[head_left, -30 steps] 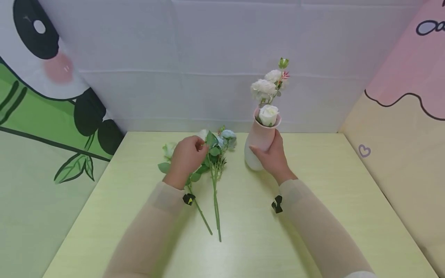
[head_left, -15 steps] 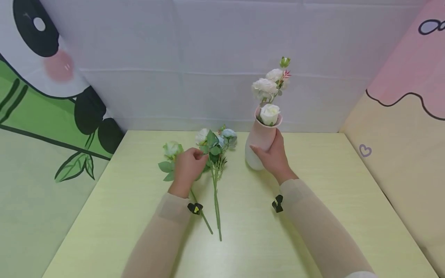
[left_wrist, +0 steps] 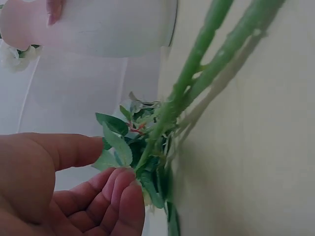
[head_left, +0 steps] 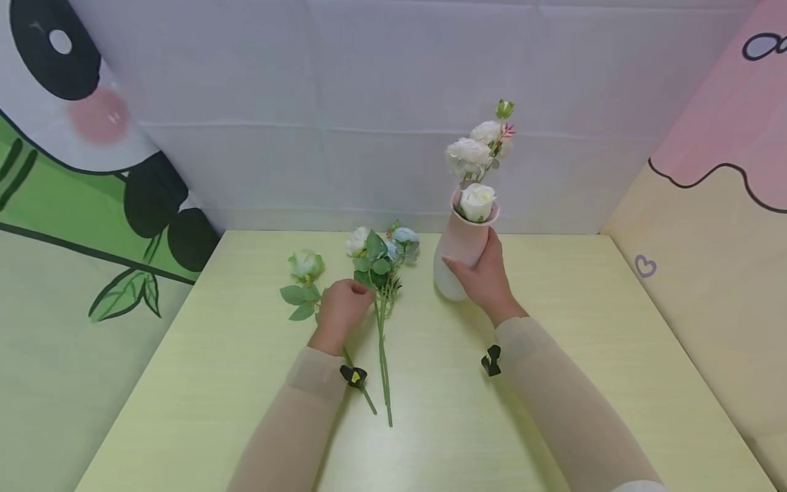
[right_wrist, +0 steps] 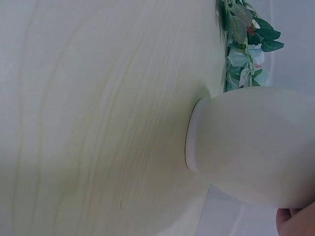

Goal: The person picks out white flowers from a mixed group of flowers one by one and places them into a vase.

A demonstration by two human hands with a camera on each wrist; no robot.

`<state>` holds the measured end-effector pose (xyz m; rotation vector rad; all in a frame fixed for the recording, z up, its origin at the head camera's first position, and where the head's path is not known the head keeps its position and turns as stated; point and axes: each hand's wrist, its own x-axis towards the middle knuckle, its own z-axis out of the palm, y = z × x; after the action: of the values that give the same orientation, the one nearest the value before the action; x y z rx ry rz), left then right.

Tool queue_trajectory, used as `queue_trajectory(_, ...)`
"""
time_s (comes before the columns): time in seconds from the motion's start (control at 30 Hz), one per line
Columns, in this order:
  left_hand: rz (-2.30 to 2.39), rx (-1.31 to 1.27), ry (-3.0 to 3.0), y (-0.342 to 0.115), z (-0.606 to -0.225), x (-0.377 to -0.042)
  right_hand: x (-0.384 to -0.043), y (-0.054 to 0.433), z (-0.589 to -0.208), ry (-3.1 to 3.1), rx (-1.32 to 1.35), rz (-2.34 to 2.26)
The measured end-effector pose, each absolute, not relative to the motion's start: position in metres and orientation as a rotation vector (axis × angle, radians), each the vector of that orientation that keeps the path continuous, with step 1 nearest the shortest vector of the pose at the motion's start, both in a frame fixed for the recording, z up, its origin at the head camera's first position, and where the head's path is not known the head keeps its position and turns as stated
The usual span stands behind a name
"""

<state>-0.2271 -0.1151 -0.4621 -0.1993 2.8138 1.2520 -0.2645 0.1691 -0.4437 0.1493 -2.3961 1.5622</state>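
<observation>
My right hand [head_left: 488, 280] grips the pink-and-white vase [head_left: 458, 239], which stands on the table. A white rose [head_left: 477, 202] sits at its mouth, with taller white blooms [head_left: 469, 156] behind. My left hand [head_left: 344, 307] is beside the green stems [head_left: 382, 348] of flowers lying on the table. In the left wrist view, a gap shows between thumb and loosely bent fingers, with leaves and a stem [left_wrist: 172, 105] just past the fingertips. Those stems bear a white flower [head_left: 356, 242] and blue flowers [head_left: 404, 236]. A pale green flower [head_left: 306, 265] lies further left, its stem partly hidden under my left hand.
The light wooden table [head_left: 584, 383] meets a pale cloth wall [head_left: 369, 137] at the back. Printed panels stand at both sides: a green cartoon one [head_left: 55, 205] on the left and a pink and cream one [head_left: 707, 205] on the right.
My left hand has moved toward me and slightly right along the lying stems, uncovering the white and pale green flowers. My right hand and the vase stay nearly still.
</observation>
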Motion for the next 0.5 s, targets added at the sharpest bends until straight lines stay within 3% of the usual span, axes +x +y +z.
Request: queue_trajectory(0.5,1.078,-0.231,2.828,-0.104,-0.477,-0.239,-0.264,0.169,-0.444,-2.424,0.119,1.554)
